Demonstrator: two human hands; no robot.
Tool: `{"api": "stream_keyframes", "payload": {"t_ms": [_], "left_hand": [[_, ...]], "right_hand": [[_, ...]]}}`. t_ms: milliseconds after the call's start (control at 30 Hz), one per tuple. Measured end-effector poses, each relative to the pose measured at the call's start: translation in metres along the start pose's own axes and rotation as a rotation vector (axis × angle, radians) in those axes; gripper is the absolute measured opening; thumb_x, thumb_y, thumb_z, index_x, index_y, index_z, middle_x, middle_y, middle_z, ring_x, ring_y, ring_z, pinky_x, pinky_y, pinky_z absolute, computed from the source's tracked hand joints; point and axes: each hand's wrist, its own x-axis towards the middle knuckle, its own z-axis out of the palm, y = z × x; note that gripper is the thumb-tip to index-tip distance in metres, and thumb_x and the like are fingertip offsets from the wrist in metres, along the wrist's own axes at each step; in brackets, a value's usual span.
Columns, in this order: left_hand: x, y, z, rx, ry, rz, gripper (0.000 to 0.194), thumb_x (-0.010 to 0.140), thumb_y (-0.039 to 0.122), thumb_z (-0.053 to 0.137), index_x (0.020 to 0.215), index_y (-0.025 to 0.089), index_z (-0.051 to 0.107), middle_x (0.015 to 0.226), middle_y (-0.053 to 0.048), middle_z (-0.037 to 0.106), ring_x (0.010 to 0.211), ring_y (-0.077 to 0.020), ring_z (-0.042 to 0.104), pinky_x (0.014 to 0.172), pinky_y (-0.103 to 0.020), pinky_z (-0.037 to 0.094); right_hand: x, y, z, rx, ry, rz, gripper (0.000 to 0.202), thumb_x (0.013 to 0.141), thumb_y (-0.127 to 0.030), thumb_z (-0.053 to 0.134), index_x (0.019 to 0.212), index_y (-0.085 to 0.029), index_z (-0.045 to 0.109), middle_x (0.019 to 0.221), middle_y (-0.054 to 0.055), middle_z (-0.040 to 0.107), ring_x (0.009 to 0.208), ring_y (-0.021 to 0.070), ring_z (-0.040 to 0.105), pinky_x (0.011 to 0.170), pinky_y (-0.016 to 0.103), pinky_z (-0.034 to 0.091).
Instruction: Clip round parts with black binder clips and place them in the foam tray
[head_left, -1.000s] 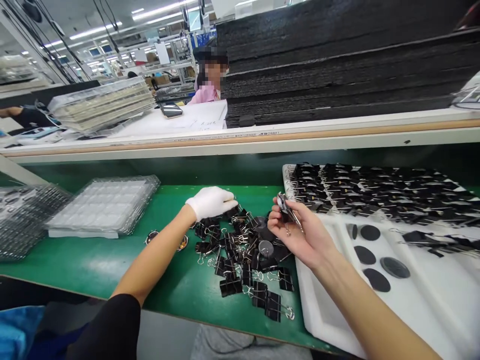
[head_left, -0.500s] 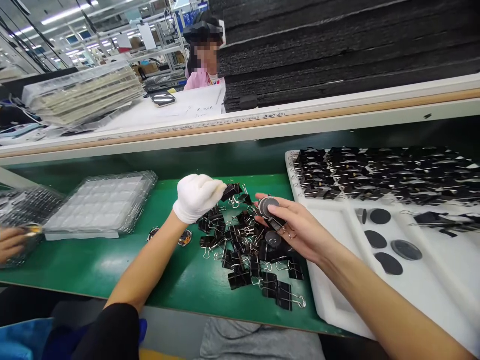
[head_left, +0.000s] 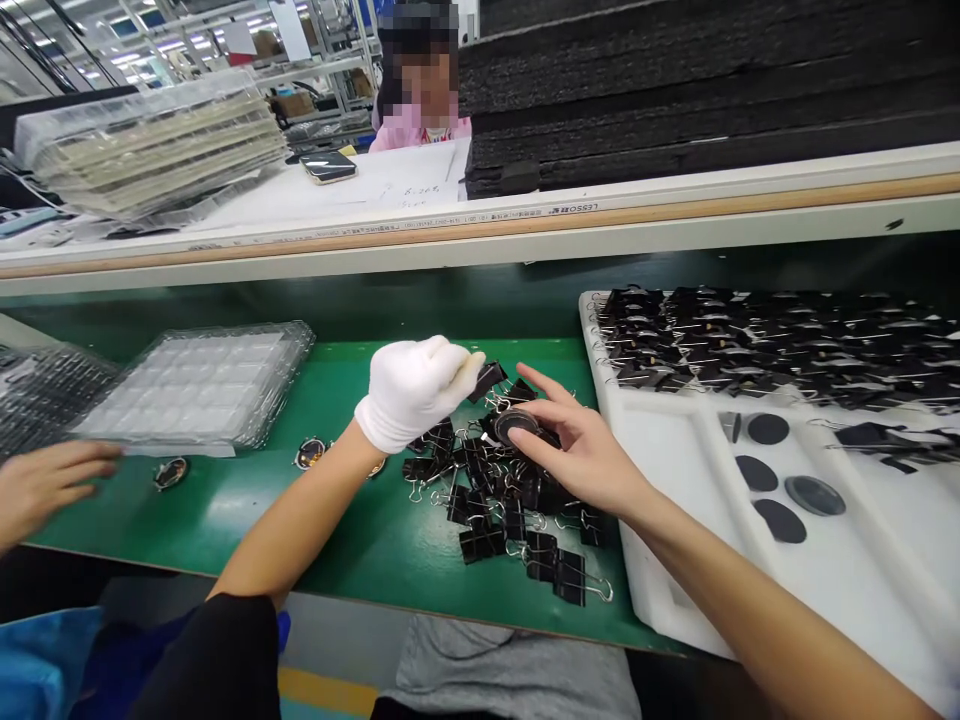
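Note:
My left hand [head_left: 420, 390], in a white glove, is closed on a black binder clip [head_left: 488, 381] above the green bench. Bare and to the right of it, my right hand [head_left: 577, 440] holds a round dark disc part [head_left: 514, 426] between thumb and fingers. Beneath and in front of both hands lies a pile of black binder clips [head_left: 480, 500] with silver wire handles. Left of the pile, a small round part [head_left: 309, 453] with orange bits sits near my left forearm.
A white tray [head_left: 660, 430] at the right carries rows of clipped black parts and several dark discs. Stacked clear trays [head_left: 202, 390] lie at the left. A co-worker's hand [head_left: 56, 485] is beside another round part [head_left: 171, 473]. A person sits beyond the ledge.
Both hands have shifted relative to each other and the disc is now tilted differently in my right hand. The co-worker's hand has come further in, and a round part now lies on the bench near it.

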Motion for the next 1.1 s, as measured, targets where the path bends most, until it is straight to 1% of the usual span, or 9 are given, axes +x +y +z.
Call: {"api": "stream_keyframes", "payload": {"t_ms": [67, 167, 267, 333, 433, 533, 733, 933, 1100], "left_hand": [[-0.001, 0.001, -0.001, -0.004, -0.003, -0.003, 0.044, 0.102, 0.039, 0.049, 0.060, 0.022, 0.053, 0.054, 0.001, 0.044, 0.050, -0.0135, 0.038, 0.056, -0.031, 0.022], [0.001, 0.004, -0.003, 0.007, -0.009, -0.095, 0.045, 0.102, 0.039, 0.048, 0.060, 0.022, 0.049, 0.054, 0.001, 0.043, 0.051, -0.0139, 0.039, 0.056, -0.032, 0.021], [0.004, 0.005, -0.004, 0.013, -0.061, -0.156, 0.044, 0.103, 0.036, 0.045, 0.062, 0.022, 0.049, 0.059, 0.000, 0.051, 0.056, -0.0143, 0.047, 0.058, -0.032, 0.025], [0.005, 0.005, -0.004, 0.045, -0.122, -0.181, 0.042, 0.102, 0.035, 0.045, 0.063, 0.022, 0.050, 0.060, -0.001, 0.055, 0.057, -0.0148, 0.050, 0.058, -0.032, 0.024], [0.002, 0.007, 0.000, 0.112, -0.209, -0.264, 0.037, 0.099, 0.033, 0.049, 0.064, 0.022, 0.053, 0.057, -0.002, 0.055, 0.055, -0.0161, 0.050, 0.057, -0.032, 0.019], [-0.002, 0.010, 0.005, 0.141, -0.196, -0.266, 0.036, 0.098, 0.031, 0.049, 0.064, 0.021, 0.053, 0.058, -0.002, 0.055, 0.055, -0.0162, 0.051, 0.057, -0.033, 0.017], [0.004, 0.000, 0.003, 0.051, -0.089, -0.336, 0.039, 0.100, 0.035, 0.047, 0.063, 0.022, 0.047, 0.057, 0.000, 0.052, 0.055, -0.0140, 0.047, 0.057, -0.030, 0.023], [0.011, -0.013, -0.001, 0.013, -0.217, -0.334, 0.040, 0.097, 0.036, 0.050, 0.059, 0.022, 0.045, 0.053, 0.001, 0.050, 0.052, -0.0138, 0.045, 0.055, -0.030, 0.023], [0.008, -0.013, -0.007, 0.131, -0.394, -0.181, 0.035, 0.094, 0.033, 0.052, 0.061, 0.020, 0.054, 0.058, -0.004, 0.058, 0.055, -0.0175, 0.054, 0.056, -0.031, 0.022]], "right_hand": [[0.000, -0.002, 0.001, 0.039, -0.027, -0.020, 0.022, 0.089, -0.044, 0.073, 0.101, -0.026, 0.081, 0.144, 0.010, 0.064, 0.143, 0.0305, 0.053, 0.119, 0.050, 0.041], [0.000, -0.005, 0.000, -0.021, 0.015, -0.032, 0.019, 0.092, -0.041, 0.070, 0.098, -0.026, 0.081, 0.112, 0.007, 0.077, 0.122, 0.0286, 0.067, 0.113, 0.050, 0.047], [0.000, -0.008, -0.005, -0.115, 0.042, -0.064, 0.016, 0.092, -0.038, 0.070, 0.097, -0.026, 0.080, 0.103, 0.005, 0.079, 0.108, 0.0274, 0.072, 0.104, 0.047, 0.055], [-0.001, -0.010, -0.008, -0.161, 0.000, -0.113, 0.015, 0.093, -0.035, 0.069, 0.098, -0.027, 0.080, 0.107, 0.005, 0.080, 0.105, 0.0272, 0.074, 0.099, 0.045, 0.059], [-0.004, -0.010, -0.007, -0.266, 0.033, -0.238, 0.016, 0.091, -0.027, 0.069, 0.102, -0.029, 0.081, 0.130, 0.004, 0.075, 0.116, 0.0296, 0.073, 0.106, 0.049, 0.057], [-0.008, -0.010, -0.002, -0.320, 0.056, -0.306, 0.023, 0.090, -0.022, 0.069, 0.107, -0.029, 0.081, 0.143, 0.003, 0.067, 0.126, 0.0303, 0.069, 0.113, 0.050, 0.054], [-0.006, -0.011, -0.011, -0.345, 0.036, -0.149, 0.017, 0.090, -0.027, 0.068, 0.100, -0.027, 0.082, 0.132, 0.004, 0.074, 0.128, 0.0320, 0.068, 0.111, 0.050, 0.054], [-0.001, -0.021, -0.032, -0.293, -0.222, 0.037, 0.014, 0.089, -0.037, 0.069, 0.088, -0.029, 0.081, 0.142, 0.002, 0.068, 0.127, 0.0348, 0.067, 0.105, 0.053, 0.056], [0.000, -0.018, -0.035, -0.241, -0.254, 0.031, 0.014, 0.088, -0.038, 0.072, 0.092, -0.029, 0.083, 0.142, 0.004, 0.068, 0.129, 0.0346, 0.066, 0.110, 0.054, 0.052]]}}
